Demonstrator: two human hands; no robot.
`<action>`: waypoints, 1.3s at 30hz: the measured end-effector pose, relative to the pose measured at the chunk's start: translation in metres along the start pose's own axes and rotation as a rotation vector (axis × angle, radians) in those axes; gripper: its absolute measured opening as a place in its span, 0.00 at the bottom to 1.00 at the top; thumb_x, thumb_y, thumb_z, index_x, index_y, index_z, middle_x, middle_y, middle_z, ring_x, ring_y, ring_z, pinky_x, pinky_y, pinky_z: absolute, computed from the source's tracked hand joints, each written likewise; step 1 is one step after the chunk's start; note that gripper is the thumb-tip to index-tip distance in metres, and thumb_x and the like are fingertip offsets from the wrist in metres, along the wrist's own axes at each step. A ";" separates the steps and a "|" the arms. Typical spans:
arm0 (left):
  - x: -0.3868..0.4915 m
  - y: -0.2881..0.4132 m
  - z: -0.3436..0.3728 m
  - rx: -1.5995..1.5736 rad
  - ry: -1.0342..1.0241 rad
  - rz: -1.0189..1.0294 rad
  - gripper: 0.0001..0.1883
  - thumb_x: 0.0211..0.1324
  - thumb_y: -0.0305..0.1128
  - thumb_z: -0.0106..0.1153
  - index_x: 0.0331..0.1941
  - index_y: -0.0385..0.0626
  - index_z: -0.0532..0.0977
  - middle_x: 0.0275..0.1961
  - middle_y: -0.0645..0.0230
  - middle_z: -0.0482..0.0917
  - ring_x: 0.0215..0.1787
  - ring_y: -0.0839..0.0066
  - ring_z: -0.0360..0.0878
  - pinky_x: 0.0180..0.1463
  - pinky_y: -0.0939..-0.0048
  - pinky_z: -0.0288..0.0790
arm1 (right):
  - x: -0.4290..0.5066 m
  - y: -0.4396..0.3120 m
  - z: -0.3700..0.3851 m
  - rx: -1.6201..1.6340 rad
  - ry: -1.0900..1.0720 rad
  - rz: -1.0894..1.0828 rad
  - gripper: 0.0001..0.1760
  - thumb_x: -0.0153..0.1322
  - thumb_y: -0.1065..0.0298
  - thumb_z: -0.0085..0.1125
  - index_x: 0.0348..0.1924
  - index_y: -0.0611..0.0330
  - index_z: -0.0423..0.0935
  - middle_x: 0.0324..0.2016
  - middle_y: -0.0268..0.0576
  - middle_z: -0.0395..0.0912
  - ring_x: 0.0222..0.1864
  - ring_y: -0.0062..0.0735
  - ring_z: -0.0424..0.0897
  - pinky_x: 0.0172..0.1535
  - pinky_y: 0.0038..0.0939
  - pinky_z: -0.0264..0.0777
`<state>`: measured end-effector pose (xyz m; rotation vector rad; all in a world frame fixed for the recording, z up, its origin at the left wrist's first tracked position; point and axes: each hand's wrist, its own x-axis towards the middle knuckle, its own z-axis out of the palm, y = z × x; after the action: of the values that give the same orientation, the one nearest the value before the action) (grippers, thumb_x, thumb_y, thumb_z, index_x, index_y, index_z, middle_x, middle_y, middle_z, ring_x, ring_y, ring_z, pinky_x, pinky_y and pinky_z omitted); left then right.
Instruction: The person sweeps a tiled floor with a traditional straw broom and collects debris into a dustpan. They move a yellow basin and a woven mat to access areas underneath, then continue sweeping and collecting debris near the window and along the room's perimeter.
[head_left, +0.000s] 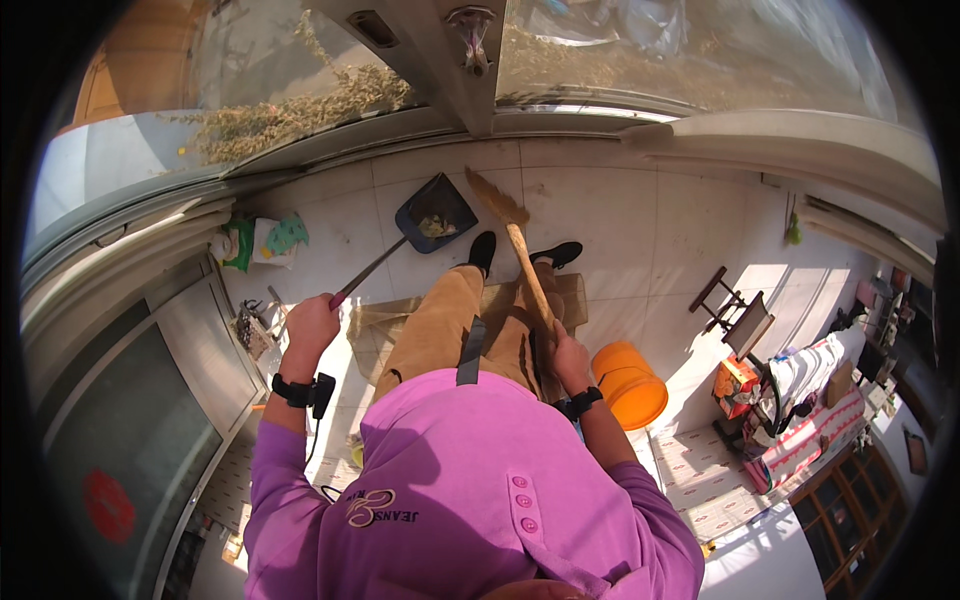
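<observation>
My left hand (311, 324) grips the purple end of a long-handled dustpan (453, 238). Its dark pan rests on the pale tiled floor (589, 199), and some light debris (436, 226) lies inside. In my right hand (571, 360) is the wooden handle of a straw broom (498, 201). The bristles point away from me, just right of the pan and apart from it. My dark shoes stand close behind both tools. A brownish translucent sheet (566, 296) is spread on the floor around my legs.
An orange bucket (628, 386) is near my right hand. Farther right are a folding stool (748, 327) and a cloth-covered piece of furniture (814, 435). Bags (274, 238) sit at the left wall. Ahead runs a sliding glass door frame (480, 124), with dried plants (300, 112) behind the glass.
</observation>
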<state>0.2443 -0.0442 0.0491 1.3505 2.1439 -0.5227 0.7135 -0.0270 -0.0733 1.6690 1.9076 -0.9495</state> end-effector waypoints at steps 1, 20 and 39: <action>-0.003 -0.005 0.001 0.004 -0.006 -0.022 0.10 0.56 0.38 0.54 0.35 0.48 0.81 0.29 0.55 0.82 0.33 0.54 0.82 0.38 0.54 0.74 | 0.006 0.001 -0.002 -0.017 0.027 0.010 0.28 0.68 0.63 0.54 0.62 0.52 0.66 0.30 0.54 0.81 0.33 0.52 0.80 0.37 0.48 0.74; -0.023 -0.050 0.018 -0.049 -0.039 -0.172 0.11 0.55 0.37 0.54 0.37 0.50 0.82 0.30 0.56 0.82 0.35 0.55 0.82 0.40 0.56 0.73 | 0.008 -0.030 -0.007 -0.035 -0.113 -0.058 0.28 0.69 0.61 0.55 0.64 0.45 0.66 0.32 0.56 0.81 0.36 0.55 0.81 0.38 0.47 0.75; -0.055 -0.080 0.046 -0.014 -0.176 -0.294 0.11 0.55 0.36 0.52 0.37 0.50 0.81 0.34 0.57 0.83 0.39 0.56 0.82 0.43 0.58 0.73 | 0.050 -0.067 0.029 -0.202 -0.217 -0.256 0.20 0.71 0.62 0.50 0.57 0.47 0.71 0.33 0.53 0.82 0.35 0.49 0.83 0.37 0.43 0.77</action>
<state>0.2020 -0.1433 0.0508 0.9469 2.2036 -0.7113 0.6358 -0.0171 -0.1145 1.1775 2.0221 -0.9524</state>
